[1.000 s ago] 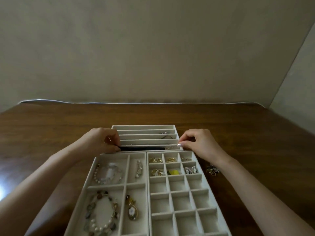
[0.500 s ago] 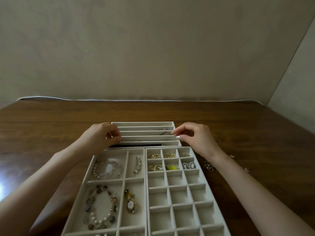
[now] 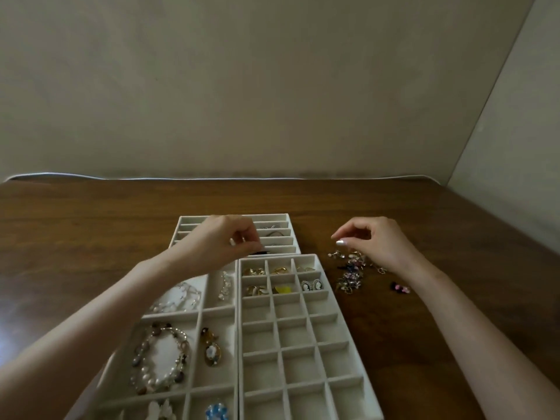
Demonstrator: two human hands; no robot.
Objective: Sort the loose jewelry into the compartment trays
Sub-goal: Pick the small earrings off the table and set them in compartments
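Three beige trays lie on the wooden table. My left hand (image 3: 222, 242) hovers over the slotted tray (image 3: 274, 217) at the back and pinches a thin black strand (image 3: 261, 252) lying in its nearest slot. My right hand (image 3: 374, 241) hangs with curled fingers just above the loose jewelry pile (image 3: 350, 272) to the right of the trays; I see nothing in its fingers. The grid tray (image 3: 272, 318) holds gold earrings, a yellow piece and cameo studs in its far cells. The left tray (image 3: 201, 312) holds bead and pearl bracelets and a cameo pendant.
A small pink and black piece (image 3: 400, 287) lies alone to the right of the pile. Bare wood stretches behind the trays to the beige wall, and a second wall closes in at the far right. The near cells of the grid tray hold nothing.
My right hand left the slotted tray and moved right, over the loose pile. My left hand stayed at the near slot with the black strand. The camera view dipped toward the table.
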